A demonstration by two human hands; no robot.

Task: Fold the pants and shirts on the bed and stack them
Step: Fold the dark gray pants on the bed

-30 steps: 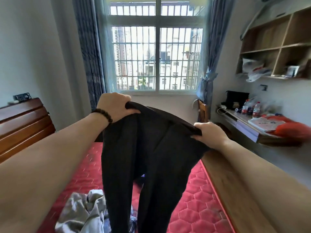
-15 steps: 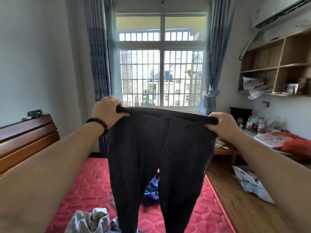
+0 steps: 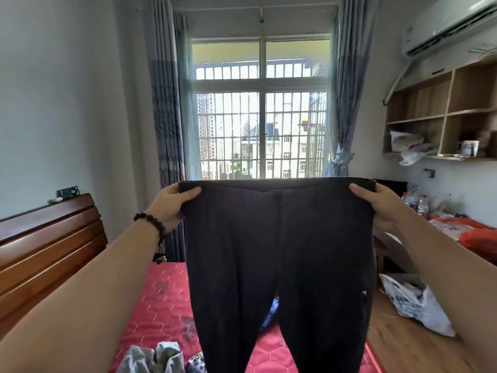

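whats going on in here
A person is holding black pants up by the waistband, left hand and right hand gripping its two ends, legs hanging over the red bed. The pants are not yet folded. Crumpled clothes lie on the bed below.

Pants black, plain. Mattress red, hexagon quilting. Headboard reddish-brown wood. Curtains grey-blue. Bracelet dark beads.
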